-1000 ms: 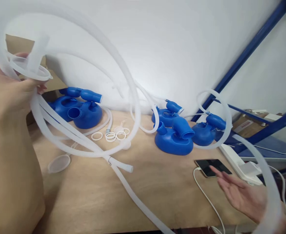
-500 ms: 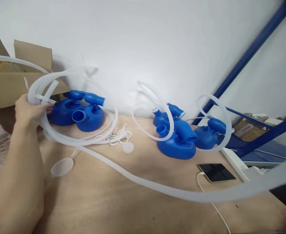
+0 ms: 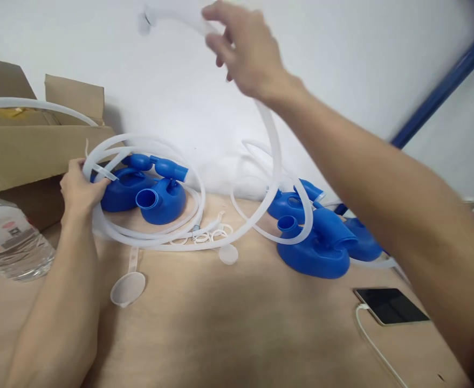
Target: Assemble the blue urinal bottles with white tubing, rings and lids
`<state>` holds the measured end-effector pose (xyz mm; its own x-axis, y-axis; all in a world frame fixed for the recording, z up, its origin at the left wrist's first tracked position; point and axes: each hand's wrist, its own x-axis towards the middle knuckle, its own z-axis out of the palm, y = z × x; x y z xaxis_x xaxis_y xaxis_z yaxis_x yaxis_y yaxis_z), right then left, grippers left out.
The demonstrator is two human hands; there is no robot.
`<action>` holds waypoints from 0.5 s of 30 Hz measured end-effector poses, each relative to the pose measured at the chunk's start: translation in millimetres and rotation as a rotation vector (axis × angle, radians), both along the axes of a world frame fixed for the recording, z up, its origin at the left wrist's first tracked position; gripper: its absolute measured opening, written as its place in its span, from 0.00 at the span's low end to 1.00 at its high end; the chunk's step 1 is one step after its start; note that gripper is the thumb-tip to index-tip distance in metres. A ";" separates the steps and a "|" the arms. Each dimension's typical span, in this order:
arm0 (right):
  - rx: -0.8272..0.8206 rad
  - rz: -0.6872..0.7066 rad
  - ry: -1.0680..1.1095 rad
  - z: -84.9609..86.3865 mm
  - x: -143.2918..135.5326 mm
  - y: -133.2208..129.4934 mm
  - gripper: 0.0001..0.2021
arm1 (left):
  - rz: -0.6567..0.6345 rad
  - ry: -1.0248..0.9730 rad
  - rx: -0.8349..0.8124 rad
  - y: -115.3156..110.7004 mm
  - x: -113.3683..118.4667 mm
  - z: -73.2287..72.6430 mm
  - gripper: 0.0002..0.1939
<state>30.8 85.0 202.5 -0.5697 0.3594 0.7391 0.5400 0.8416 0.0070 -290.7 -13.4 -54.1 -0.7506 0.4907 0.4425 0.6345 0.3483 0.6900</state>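
Note:
My left hand (image 3: pixel 83 186) is closed round a coil of translucent white tubing (image 3: pixel 172 247) at the left. One length of that tubing rises to my right hand (image 3: pixel 245 48), raised high in front of the wall. The right fingers are curled round the tube, slightly blurred, and its end with a clear fitting (image 3: pixel 144 21) sticks out to the left. Behind the coil stand blue bottles (image 3: pixel 164 202) with wide mouths. White rings (image 3: pixel 220 234) and a round clear cap (image 3: pixel 127 288) lie on the table before them.
More blue bottles (image 3: pixel 313 250) with hoses stand at the right, partly behind my right forearm. A phone (image 3: pixel 390 305) with a white cable lies at the front right. An open cardboard box (image 3: pixel 38 153) and a water bottle (image 3: pixel 12 237) are at the left.
My right hand has come into view, lifting the tube that ran across the table's front. The view has turned left, and the water bottle shows more fully. My left hand still holds the coil.

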 end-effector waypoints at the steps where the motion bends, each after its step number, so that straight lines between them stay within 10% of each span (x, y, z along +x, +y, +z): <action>1: 0.086 -0.074 -0.056 -7.9 -18.9 14.3 0.21 | -0.003 0.006 -0.035 -0.2 0.0 -0.2 0.42; 8: -0.125 -0.099 -0.076 -73.3 -116.3 104.5 0.14 | -0.009 -0.012 -0.234 -5.6 8.3 7.8 0.40; 15: -0.382 0.367 -0.463 -119.5 -134.6 150.0 0.36 | -0.071 0.050 -0.345 -7.8 10.5 18.6 0.34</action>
